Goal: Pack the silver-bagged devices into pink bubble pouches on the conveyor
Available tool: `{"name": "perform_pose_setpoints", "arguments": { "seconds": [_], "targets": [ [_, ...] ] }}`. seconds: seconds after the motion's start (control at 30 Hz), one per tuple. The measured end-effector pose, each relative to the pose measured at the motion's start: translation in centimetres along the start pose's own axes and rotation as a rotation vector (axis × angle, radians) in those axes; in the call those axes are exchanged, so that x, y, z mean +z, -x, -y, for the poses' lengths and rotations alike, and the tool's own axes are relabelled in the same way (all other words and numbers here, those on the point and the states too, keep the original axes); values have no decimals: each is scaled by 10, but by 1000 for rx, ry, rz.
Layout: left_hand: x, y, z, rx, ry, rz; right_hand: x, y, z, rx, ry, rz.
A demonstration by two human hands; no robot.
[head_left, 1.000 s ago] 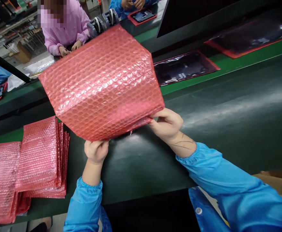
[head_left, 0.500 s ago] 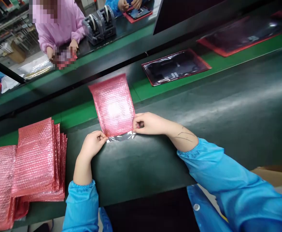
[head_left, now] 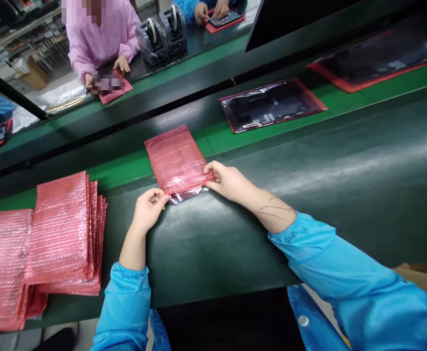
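A pink bubble-wrap bag (head_left: 179, 158) lies in front of me across the green strip and the dark table mat. From its near end sticks out a shiny, clear-wrapped dark edge (head_left: 187, 195); the rest of that item is hidden inside. My left hand (head_left: 148, 207) pinches the bag's near left corner between thumb and fingers. On the near right corner, my right hand (head_left: 223, 179) is closed with thumb and fingertips at the edge. Both arms are in blue sleeves.
Stacks of pink bubble bags (head_left: 60, 229) lie at the left. Flat dark panels in clear film on red sheets, one nearer (head_left: 272, 105) and one farther (head_left: 378, 61), rest along the green strip. Across the bench stand grey tape dispensers (head_left: 162, 36) near a person in pink (head_left: 104, 41).
The bag's far end has dropped from raised to lying lower and flatter. Both hands sit slightly farther up the view, and the camera view has shifted a little.
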State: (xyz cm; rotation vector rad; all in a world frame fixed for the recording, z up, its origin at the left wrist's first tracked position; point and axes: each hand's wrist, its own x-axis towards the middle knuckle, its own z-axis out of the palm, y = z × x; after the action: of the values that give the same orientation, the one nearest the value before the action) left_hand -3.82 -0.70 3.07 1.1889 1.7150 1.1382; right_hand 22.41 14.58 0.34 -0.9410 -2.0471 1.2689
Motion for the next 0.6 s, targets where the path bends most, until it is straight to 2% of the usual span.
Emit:
{"name": "perform_pose_setpoints", "arguments": {
  "seconds": [0.1,0.2,0.3,0.37,0.43,0.5,0.53,0.6],
  "targets": [
    [4,2,-2,12,10,6,4,-1,0,-2,-102,-44],
    [3,8,-6,38,-58,80,6,-5,-4,54,-246,-208],
    [2,12,-8,73,-72,178,4,-7,-5,84,-145,-344],
    [4,10,-4,48,9,113,3,-6,-2,103,-132,-341],
    [9,4,4,-23,133,-96,6,-4,3,151,-277,-217],
    [12,-3,13,-96,264,-299,11,0,8,200,-456,5],
    [13,-6,17,-127,331,-343,13,3,11,204,-513,130],
    [13,-10,21,-192,462,-336,15,8,14,188,-549,364]
  ]
}}
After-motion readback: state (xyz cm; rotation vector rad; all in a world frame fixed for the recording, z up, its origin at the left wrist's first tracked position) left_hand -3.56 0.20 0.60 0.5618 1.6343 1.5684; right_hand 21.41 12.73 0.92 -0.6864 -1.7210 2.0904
